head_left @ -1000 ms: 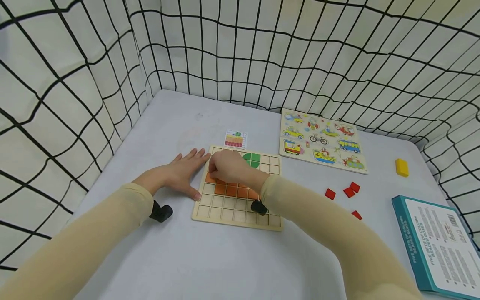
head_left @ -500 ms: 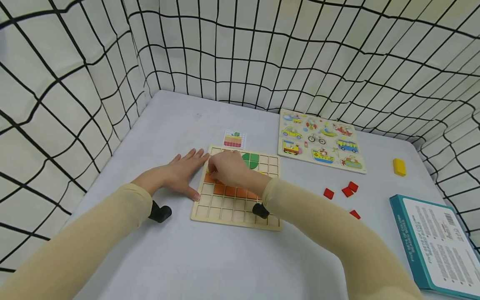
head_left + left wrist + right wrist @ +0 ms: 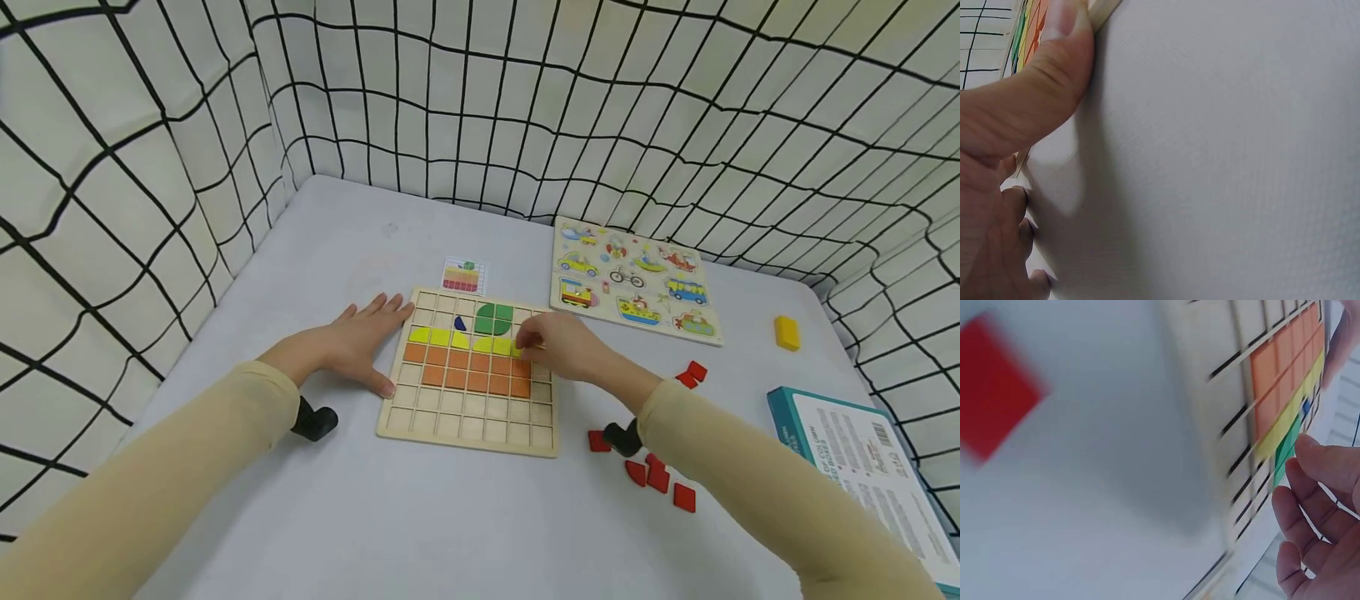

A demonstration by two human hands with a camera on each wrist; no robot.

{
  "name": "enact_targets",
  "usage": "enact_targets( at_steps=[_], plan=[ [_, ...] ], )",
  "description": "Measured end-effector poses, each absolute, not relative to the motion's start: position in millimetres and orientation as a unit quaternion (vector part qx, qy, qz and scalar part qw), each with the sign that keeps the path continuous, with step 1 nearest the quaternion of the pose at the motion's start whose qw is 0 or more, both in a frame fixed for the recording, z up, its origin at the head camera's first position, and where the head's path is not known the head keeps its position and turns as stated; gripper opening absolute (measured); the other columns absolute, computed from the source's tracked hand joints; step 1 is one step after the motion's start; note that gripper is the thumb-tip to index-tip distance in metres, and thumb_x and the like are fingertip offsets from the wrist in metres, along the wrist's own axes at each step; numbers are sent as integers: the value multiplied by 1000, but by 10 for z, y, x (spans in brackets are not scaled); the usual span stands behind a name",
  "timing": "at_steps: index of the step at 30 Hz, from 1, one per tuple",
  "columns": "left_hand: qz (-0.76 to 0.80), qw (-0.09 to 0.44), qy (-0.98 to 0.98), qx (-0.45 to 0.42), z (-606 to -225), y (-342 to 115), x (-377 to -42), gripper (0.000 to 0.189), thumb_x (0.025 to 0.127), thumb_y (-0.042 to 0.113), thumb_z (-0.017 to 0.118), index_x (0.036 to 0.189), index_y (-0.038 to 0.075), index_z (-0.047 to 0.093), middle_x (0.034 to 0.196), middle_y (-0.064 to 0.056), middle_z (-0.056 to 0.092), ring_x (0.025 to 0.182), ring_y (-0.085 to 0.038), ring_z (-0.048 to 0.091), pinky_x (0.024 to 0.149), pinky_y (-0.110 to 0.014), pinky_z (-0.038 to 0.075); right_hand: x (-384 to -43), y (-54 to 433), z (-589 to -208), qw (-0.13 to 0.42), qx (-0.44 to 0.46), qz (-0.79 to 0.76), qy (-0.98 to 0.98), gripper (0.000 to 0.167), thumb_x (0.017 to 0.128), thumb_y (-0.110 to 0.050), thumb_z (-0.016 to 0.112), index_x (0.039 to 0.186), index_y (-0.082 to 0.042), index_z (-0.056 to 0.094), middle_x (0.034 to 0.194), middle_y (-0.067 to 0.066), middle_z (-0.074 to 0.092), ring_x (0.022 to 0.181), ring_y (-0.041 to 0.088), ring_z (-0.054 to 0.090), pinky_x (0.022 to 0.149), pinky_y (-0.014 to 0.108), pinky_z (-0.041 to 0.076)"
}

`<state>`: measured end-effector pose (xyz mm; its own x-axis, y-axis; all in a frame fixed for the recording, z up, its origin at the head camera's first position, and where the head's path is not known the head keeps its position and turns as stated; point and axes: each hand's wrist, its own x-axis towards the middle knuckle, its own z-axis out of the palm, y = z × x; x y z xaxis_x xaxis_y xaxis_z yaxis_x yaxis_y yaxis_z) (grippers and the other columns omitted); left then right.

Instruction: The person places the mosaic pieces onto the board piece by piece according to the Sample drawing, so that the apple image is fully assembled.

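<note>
A wooden grid board (image 3: pixel 465 421) lies on the white table, with orange tiles (image 3: pixel 455 377), a row of yellow tiles (image 3: pixel 438 337), green tiles (image 3: pixel 495 319) and a small blue tile (image 3: pixel 460 322) in its cells. My left hand (image 3: pixel 354 346) lies spread at the board's left side, thumb and fingertips right at its edge. Over the board's right side is my right hand (image 3: pixel 566 343), near the end of the yellow row. Its fingers are loosely curled, and nothing shows between thumb and fingers in the right wrist view. A pattern card (image 3: pixel 463 276) lies just behind the board.
Several red tiles (image 3: pixel 684 497) are scattered at the right, some near the right forearm. A vehicle picture puzzle (image 3: pixel 637 279) lies at the back. Further right are a yellow block (image 3: pixel 787 332) and a teal-edged box (image 3: pixel 862 475). Black netting (image 3: pixel 465 117) encloses the table.
My right hand has moved from the board's upper left across to its right side, uncovering the yellow row and the blue tile. The left hand stays at the board's left edge.
</note>
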<state>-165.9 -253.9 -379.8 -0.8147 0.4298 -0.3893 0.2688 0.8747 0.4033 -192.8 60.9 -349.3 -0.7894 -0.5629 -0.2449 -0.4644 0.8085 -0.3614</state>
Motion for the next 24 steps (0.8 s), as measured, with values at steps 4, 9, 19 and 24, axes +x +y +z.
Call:
enact_targets(
  at_steps=[4, 9, 19, 24],
  plan=[
    [159, 243, 939, 187, -3804, -2525, -1671, 129, 73, 45, 91, 164, 2, 10, 171, -24, 2, 158, -47, -3, 122, -72, 5, -1876, 1096, -3467, 187, -243, -148, 940, 10, 94, -10, 73, 104, -9, 74, 99, 3, 74, 94, 19, 64, 86, 34, 57],
    [159, 241, 938, 191, -3819, -2516, -1681, 130, 73, 46, 91, 163, 1, 10, 171, -25, 2, 158, -48, -2, 122, -73, 5, -1777, 1662, -3468, 209, -202, -148, 945, 12, 94, -8, 72, 106, -8, 73, 100, 4, 73, 95, 21, 62, 86, 37, 58],
    [159, 234, 940, 192, -3826, -2530, -1684, 131, 71, 47, 92, 163, -1, 12, 170, -28, 4, 157, -50, -1, 120, -76, 6, -1523, 2419, -3430, 266, -137, -151, 942, 23, 89, -8, 77, 110, -3, 69, 102, 9, 72, 96, 22, 63, 80, 36, 62],
    [162, 234, 939, 191, -3835, -2506, -1693, 133, 69, 49, 92, 163, 0, 11, 170, -27, 4, 157, -49, -1, 120, -75, 5, -1364, 2660, -3411, 288, -123, -155, 937, 25, 84, -10, 83, 105, -6, 69, 98, 4, 70, 93, 19, 61, 78, 34, 62]
  ],
)
